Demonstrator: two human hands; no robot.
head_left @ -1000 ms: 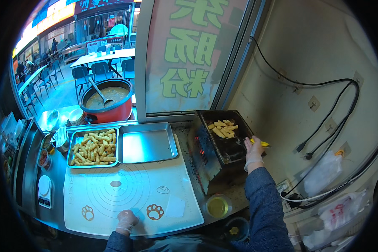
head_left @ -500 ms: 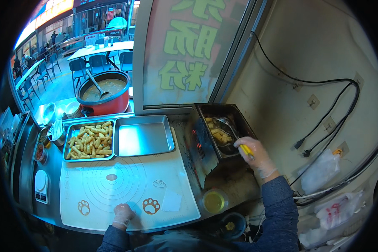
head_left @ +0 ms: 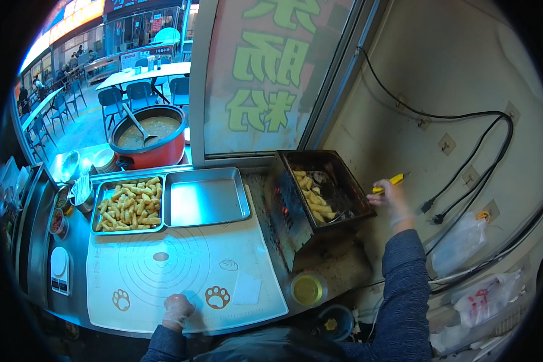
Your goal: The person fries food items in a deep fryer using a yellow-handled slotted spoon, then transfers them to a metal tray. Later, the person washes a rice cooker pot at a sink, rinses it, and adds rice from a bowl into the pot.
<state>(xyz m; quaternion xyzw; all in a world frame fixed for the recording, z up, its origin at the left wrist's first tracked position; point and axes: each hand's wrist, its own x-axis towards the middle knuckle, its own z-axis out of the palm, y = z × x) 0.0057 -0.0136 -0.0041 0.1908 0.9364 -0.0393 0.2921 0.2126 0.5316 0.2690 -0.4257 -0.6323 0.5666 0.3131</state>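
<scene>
Beige wall [head_left: 464,66], yellow handle [head_left: 396,179] in right grip [head_left: 394,200], fried pieces [head_left: 315,198] to left

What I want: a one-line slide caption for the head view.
Yellow handle in the grip of the right hand, beside a blackened box of golden pieces; left hand at the pale mat.

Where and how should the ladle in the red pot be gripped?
Probably by the upper handle of the ladle, from above and the left: it slants up leftward past the red pot's rim, while the scoop sits in the liquid.
</scene>
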